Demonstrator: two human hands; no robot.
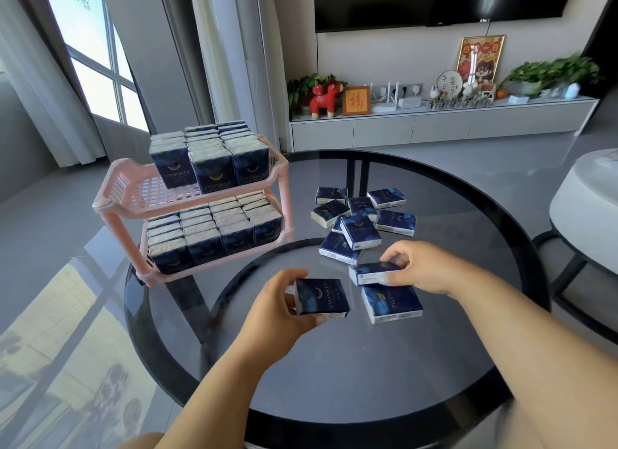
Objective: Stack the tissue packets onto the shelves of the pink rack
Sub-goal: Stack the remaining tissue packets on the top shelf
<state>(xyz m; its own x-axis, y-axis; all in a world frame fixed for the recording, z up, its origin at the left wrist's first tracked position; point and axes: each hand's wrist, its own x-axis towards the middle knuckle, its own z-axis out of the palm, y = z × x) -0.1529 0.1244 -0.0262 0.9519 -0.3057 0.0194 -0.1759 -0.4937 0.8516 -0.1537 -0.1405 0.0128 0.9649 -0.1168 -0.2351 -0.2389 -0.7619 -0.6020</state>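
Note:
The pink two-shelf rack (113, 194) stands at the left of the round glass table (334, 398). Its lower shelf is full of upright dark blue tissue packets (214, 237). The upper shelf holds rows of packets (207, 154) at its right and back, with bare grid at the front left. My left hand (277, 308) grips one packet (321, 296) just above the table. My right hand (424, 268) pinches another packet (374, 273) on its edge. One packet (391, 303) lies flat below it. Several loose packets (361, 221) lie in a pile beyond.
A white round side table (588, 211) stands at the right edge. Behind, a low TV cabinet (434, 124) carries plants and ornaments under a wall television. Grey floor and curtained windows lie to the left of the rack.

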